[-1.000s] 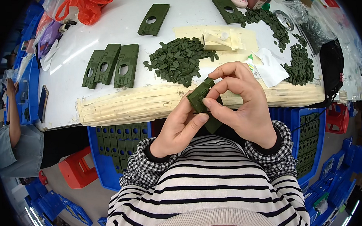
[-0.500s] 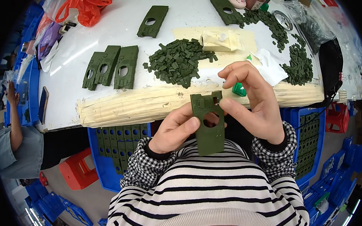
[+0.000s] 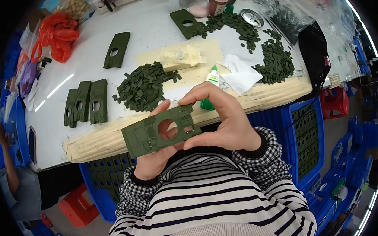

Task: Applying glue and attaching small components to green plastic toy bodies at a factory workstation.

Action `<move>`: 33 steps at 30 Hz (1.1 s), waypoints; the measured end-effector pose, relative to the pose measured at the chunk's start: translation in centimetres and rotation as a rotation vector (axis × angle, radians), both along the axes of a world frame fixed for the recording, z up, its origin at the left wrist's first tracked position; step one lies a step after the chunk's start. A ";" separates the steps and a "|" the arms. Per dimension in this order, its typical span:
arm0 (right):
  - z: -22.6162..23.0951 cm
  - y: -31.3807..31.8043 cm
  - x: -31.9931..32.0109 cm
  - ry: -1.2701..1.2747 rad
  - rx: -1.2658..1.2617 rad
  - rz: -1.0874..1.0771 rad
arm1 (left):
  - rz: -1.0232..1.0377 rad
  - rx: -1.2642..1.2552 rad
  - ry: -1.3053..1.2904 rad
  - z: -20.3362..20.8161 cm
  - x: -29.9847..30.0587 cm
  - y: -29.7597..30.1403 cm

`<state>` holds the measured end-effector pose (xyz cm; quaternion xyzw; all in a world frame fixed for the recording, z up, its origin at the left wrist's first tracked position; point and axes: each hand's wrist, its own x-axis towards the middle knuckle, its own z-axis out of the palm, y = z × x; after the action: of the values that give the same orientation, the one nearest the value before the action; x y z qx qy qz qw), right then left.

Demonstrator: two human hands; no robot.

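Two hands hold one green plate (image 3: 157, 131) in front of your chest, just below the near edge of the table (image 3: 150, 34), so keep it there where you see its face squarely. Starting at the left, a person in a grey top (image 3: 13, 187) sits past the table's left edge; three matching green plates (image 3: 85, 103) lie side by side near that edge, and another single plate (image 3: 117, 50) lies further back. Your left hand (image 3: 154, 156) cups the held plate from beneath, its thumb showing through the round hole; I judge that a sound support, but let the fingers carry the plate's underside rather than press the raised detail. Behind it, near the table's middle, lies a heap of small green pieces (image 3: 142, 87) beside a pale lump (image 3: 181, 58) on a tan sheet. Your right hand (image 3: 223, 120) pinches the plate's right end between thumb and curled fingers; grip lightly at the edge, so the thin plate does not bend. A small green-capped bottle (image 3: 210, 85) stands just behind that hand at the near edge, easy to knock, next to a white cloth (image 3: 240, 74). More green pieces (image 3: 275, 60) spread towards the right edge.
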<state>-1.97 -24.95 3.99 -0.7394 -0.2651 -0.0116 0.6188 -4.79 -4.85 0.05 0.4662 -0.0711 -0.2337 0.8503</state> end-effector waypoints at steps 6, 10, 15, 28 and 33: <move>-0.4 -0.3 -0.8 -0.095 -0.047 -0.046 | 0.111 -0.078 -0.045 -0.1 -0.5 -0.7; 0.2 -5.4 0.4 -0.161 -0.154 -0.405 | 0.140 -0.122 -0.079 -0.7 0.0 -0.1; -1.0 -13.9 2.9 -0.217 -0.744 -0.848 | 0.130 -0.149 -0.058 -0.4 0.2 0.2; -1.4 -14.9 5.0 -0.018 -0.929 -0.721 | 0.125 -0.185 -0.129 0.9 1.0 -0.4; -1.8 -14.9 5.1 -0.262 -0.883 -0.657 | 0.068 -0.228 -0.122 0.6 1.4 0.6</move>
<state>3.09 -39.87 2.23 -0.9642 -0.0752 -0.1834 0.1763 -3.37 -4.24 0.64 0.3819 -0.1331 -0.1665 0.8993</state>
